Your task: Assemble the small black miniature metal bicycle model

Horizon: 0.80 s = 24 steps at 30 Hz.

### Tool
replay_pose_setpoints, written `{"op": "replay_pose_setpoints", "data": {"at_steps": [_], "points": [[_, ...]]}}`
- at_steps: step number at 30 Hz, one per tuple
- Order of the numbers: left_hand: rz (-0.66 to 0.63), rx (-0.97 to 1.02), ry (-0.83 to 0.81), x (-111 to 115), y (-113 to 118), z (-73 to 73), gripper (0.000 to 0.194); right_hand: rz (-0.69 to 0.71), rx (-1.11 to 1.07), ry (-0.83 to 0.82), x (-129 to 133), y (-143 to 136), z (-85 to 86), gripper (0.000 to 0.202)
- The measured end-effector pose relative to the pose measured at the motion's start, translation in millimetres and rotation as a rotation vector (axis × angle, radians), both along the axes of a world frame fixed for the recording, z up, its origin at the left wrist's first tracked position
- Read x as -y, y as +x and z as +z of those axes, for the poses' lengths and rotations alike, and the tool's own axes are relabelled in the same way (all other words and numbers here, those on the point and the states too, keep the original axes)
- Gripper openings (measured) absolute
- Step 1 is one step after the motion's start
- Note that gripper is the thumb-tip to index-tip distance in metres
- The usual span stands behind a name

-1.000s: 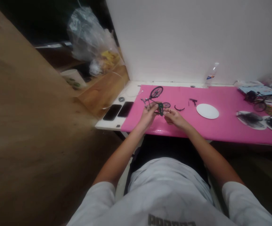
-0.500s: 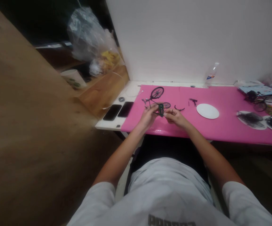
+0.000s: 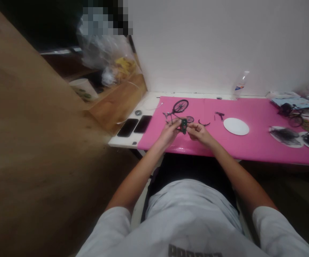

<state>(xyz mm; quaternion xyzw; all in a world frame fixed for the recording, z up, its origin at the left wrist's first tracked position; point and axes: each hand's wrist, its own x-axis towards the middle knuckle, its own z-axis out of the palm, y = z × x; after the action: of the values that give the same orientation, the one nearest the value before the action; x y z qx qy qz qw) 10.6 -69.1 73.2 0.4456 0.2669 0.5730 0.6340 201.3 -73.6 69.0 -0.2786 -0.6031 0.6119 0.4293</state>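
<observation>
A dark model bicycle [image 3: 180, 106] is in my left hand [image 3: 169, 133], its large spoked wheel tilted up beyond my fingers. The smaller second wheel shows between my hands, partly covered. A dark green piece with light marks [image 3: 183, 125] sits at the left fingertips, on the near side of the bicycle; whether it is fixed there I cannot tell. My right hand [image 3: 199, 132] is closed in a pinch at the right edge of that piece. Whatever its fingertips hold is too small to make out.
On the pink cover [image 3: 189, 145] lie a curved black part [image 3: 204, 123], a small black part [image 3: 220, 115] and a white plate [image 3: 236, 126]. Two phones [image 3: 143, 124] lie to the left. Plates of black parts [image 3: 285, 136], another model bicycle [image 3: 294, 116] and a bottle [image 3: 241, 85] stand right.
The bicycle in my left hand has shifted slightly to the right, its large wheel turning with it. My right fingers have curled in a little at the green piece.
</observation>
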Motion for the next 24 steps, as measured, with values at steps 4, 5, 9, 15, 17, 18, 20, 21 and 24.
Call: {"op": "replay_pose_setpoints", "data": {"at_steps": [4,5,9,15,17,18,20,21,24], "points": [[0.002,-0.014,0.031,0.1,0.3,-1.3,0.032,0.004,-0.004,-0.009,-0.6,0.6,-1.2,0.049],[0.007,-0.025,0.035,0.3,0.3,-1.3,0.032,0.009,-0.003,-0.011,-0.8,0.8,-1.5,0.048],[0.016,-0.057,0.047,1.3,0.2,-1.0,0.034,0.010,-0.004,-0.015,-1.7,0.9,-3.0,0.048],[0.010,-0.029,0.049,1.5,0.6,-0.4,0.037,0.021,-0.041,-0.042,-3.1,-0.5,-5.4,0.049],[0.004,-0.013,0.047,2.2,1.0,0.3,0.037,0.047,-0.050,-0.048,-3.5,-0.7,-6.6,0.050],[0.003,-0.004,0.041,2.7,1.3,0.7,0.038,0.062,-0.053,-0.049,-3.7,-0.8,-7.1,0.050],[0.004,0.014,0.021,4.0,1.9,1.4,0.037,0.095,-0.061,-0.051,-4.3,-0.7,-8.2,0.050],[0.003,0.024,0.013,4.6,2.3,1.7,0.037,0.112,-0.066,-0.052,-4.5,-0.7,-8.6,0.050],[-0.003,0.041,0.000,6.2,3.4,2.3,0.035,0.152,-0.080,-0.049,-5.0,-0.5,-9.7,0.049]]}}
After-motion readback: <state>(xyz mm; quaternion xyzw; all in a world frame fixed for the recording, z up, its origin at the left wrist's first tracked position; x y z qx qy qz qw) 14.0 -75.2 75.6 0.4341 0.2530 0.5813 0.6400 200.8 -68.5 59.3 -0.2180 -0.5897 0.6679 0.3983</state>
